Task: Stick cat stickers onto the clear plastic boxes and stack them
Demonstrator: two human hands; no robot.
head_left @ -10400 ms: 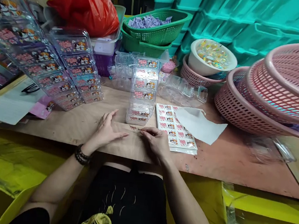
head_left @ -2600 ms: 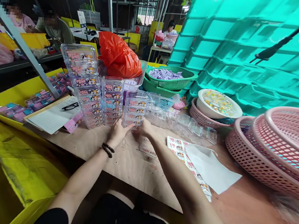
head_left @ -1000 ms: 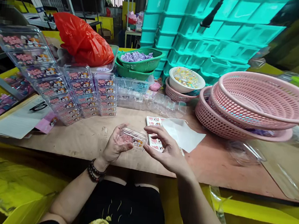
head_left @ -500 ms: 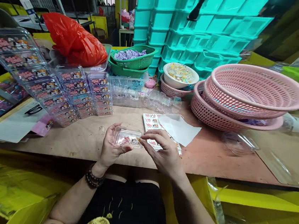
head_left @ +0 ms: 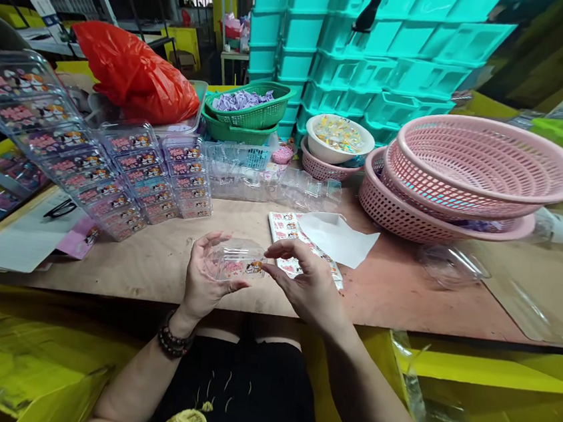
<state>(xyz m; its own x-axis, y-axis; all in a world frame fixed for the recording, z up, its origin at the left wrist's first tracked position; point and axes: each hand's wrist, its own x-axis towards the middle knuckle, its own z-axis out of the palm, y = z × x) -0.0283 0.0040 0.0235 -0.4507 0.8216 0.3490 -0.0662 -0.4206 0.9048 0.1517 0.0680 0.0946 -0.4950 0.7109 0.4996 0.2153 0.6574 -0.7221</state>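
Observation:
A small clear plastic box [head_left: 240,262] with a pink print and a cat sticker on its side is held above the table's front edge. My left hand [head_left: 207,276] grips its left end, thumb along the bottom. At its right end, the thumb and forefinger of my right hand [head_left: 305,277] pinch the corner by the cat print. Behind my right hand lie printed sticker sheets [head_left: 286,223], partly covered by a white paper [head_left: 341,239]. Stacked clear boxes with the same prints [head_left: 128,165] stand at the left.
Pink baskets [head_left: 487,169] sit at the right, near a clear plastic piece [head_left: 451,266]. Clear trays [head_left: 274,187] lie across the back, before green baskets [head_left: 249,110] and a white bowl [head_left: 339,140]. Turquoise bins [head_left: 347,63] rise behind; a red bag [head_left: 139,78] is at back left.
The box has tilted so that more of its clear top shows, and it has moved slightly left with my left hand. My right hand still touches its right end.

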